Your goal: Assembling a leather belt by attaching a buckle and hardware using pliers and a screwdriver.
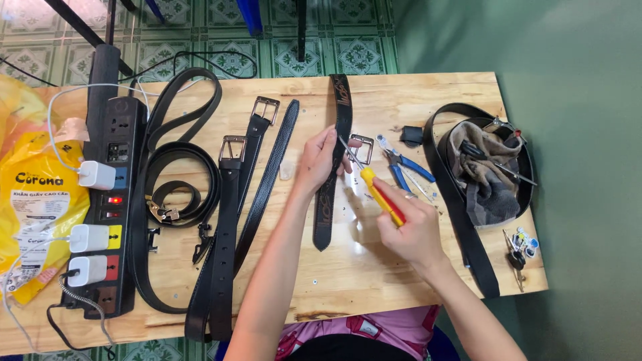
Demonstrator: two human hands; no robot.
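My left hand [315,160] pinches a dark embossed belt strap [333,167] that lies lengthwise on the wooden table [374,267]. My right hand [413,227] grips a screwdriver [376,188] with a yellow and red handle. Its metal tip points up-left to the strap edge, close to my left fingers. A silver square buckle [362,147] rests just right of the strap, beside the screwdriver shaft.
Several black belts [224,220] with buckles lie at the left. A black power strip [110,200] with white chargers sits beside a yellow bag [30,194]. Blue-handled pliers [401,166], a cloth [485,174] ringed by a belt, and keys [520,247] lie at the right.
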